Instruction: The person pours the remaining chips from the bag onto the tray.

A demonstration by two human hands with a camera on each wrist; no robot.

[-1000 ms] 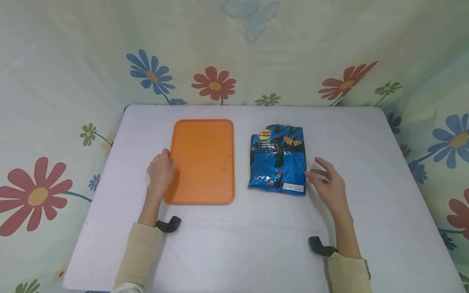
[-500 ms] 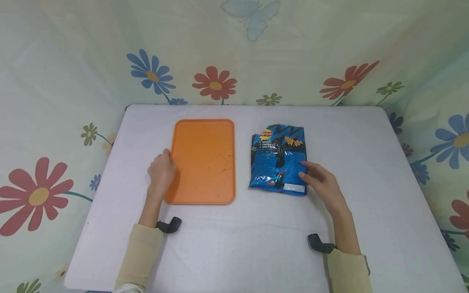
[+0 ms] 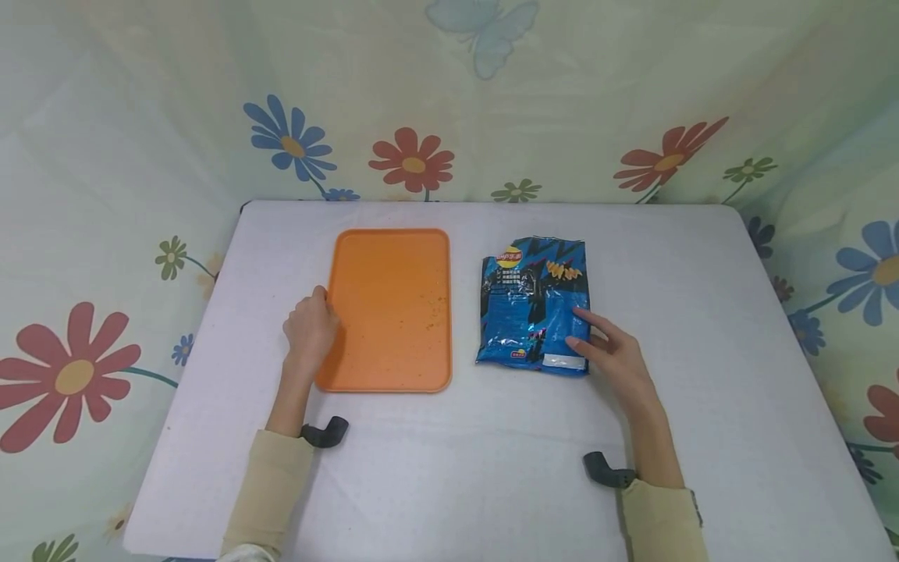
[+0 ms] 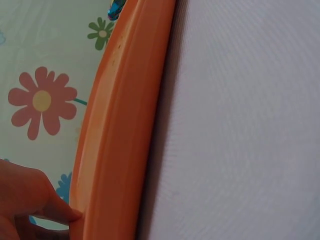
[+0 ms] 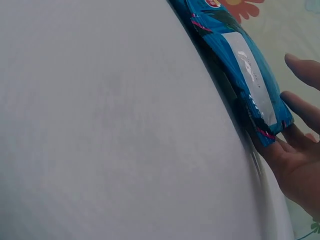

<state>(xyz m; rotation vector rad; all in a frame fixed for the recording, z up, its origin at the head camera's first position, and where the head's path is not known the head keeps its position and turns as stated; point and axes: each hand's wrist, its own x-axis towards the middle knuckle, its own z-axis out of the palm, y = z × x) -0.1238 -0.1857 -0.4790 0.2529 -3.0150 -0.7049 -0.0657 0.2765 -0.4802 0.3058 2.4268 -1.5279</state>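
Observation:
An orange tray [image 3: 389, 308] lies flat on the white table, with small crumbs on its right part. My left hand [image 3: 311, 328] holds the tray's left rim, its thumb [image 4: 65, 212] against the edge in the left wrist view. To the right of the tray lies a blue and black chip bag [image 3: 513, 324], somewhat crumpled. My right hand [image 3: 614, 359] has the bag's right edge between its fingers. Thumb and index finger lie over the top side in the head view; other fingers [image 5: 270, 152] go beneath the edge in the right wrist view. Their tips are hidden.
The table [image 3: 449, 476] carries both things, with a gap between tray and bag. Flower-printed curtains [image 3: 562, 101] hang behind and at both sides. A dark wrist camera mount sits on each forearm.
My right hand has moved left from beside the bag onto its right edge. The bag's right side has shifted very slightly. My left hand has stayed on the tray's rim.

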